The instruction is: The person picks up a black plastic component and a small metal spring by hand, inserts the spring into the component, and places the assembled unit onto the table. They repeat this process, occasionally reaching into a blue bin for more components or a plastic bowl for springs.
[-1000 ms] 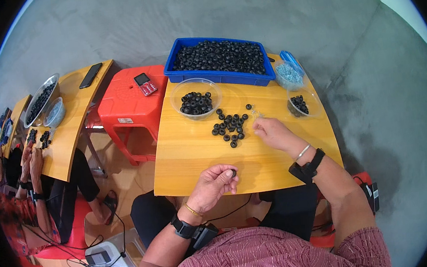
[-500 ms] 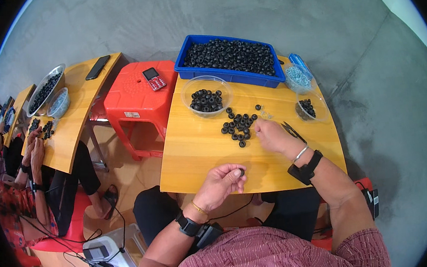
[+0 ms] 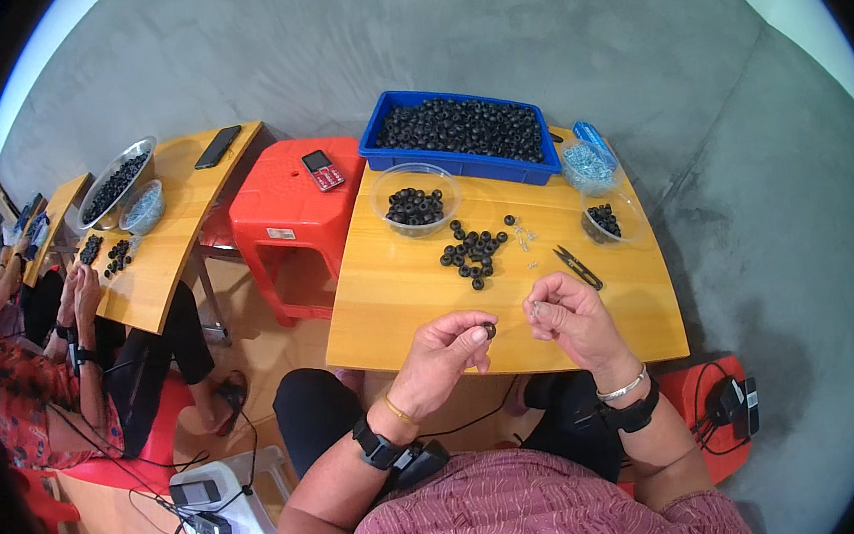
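Observation:
Pinched between the thumb and fingers of my left hand (image 3: 437, 365) is a black bead (image 3: 490, 330), round with a hole. Close beside it, over the table's near edge, my right hand (image 3: 582, 323) pinches a tiny pale piece (image 3: 537, 309), too small to make out well. Farther in lies a loose group of black beads (image 3: 468, 256). Several tiny clear or silvery pieces (image 3: 523, 235) are scattered to its right. Thread snips (image 3: 579, 267) rest on the wood beyond my right hand.
On the wooden table (image 3: 380, 306) stand a clear bowl (image 3: 418, 173) and a smaller tub (image 3: 632, 228), both holding black beads, a blue tray (image 3: 469, 168) full of them, and a tub of pale blue pieces (image 3: 590, 169). Left are a red stool (image 3: 282, 203) with a phone, and a co-worker's table (image 3: 177, 206).
My right hand has drawn back from the scattered tiny pieces toward my left hand, a tiny pale piece now showing in its fingers. The left hand keeps its bead. The view has shifted slightly.

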A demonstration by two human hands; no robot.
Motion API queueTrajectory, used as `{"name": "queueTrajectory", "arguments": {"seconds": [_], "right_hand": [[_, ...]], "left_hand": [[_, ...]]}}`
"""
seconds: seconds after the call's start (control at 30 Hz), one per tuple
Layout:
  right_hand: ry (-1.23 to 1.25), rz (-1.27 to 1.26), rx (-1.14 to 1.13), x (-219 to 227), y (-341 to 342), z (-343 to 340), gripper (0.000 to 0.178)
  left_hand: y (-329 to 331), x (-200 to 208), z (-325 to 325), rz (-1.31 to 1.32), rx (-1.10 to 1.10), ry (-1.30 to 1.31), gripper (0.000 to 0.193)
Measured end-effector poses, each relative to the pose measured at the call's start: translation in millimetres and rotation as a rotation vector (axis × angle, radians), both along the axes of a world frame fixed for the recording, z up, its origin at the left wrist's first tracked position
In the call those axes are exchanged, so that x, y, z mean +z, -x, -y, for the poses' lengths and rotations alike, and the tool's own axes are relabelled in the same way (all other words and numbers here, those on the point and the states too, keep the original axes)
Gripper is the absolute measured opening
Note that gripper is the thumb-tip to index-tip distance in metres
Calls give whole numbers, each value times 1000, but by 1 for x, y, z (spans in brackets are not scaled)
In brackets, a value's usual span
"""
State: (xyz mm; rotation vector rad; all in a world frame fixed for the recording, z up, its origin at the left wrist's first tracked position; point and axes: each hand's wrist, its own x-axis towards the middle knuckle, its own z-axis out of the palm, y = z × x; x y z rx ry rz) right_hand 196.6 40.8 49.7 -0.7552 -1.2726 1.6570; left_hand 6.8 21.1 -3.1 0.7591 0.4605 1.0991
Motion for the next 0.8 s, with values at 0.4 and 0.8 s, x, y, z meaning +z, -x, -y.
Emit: {"name": "queueTrajectory", "arguments": {"seconds": [0.4, 0.8], "right_hand": [[-154, 80, 0, 9, 9, 25, 8], [-341, 276, -49, 13, 14, 26, 9]], "left_hand": [[-3, 18, 21, 58, -5, -42, 18], [-4, 19, 23, -9, 86, -117, 17]]}}
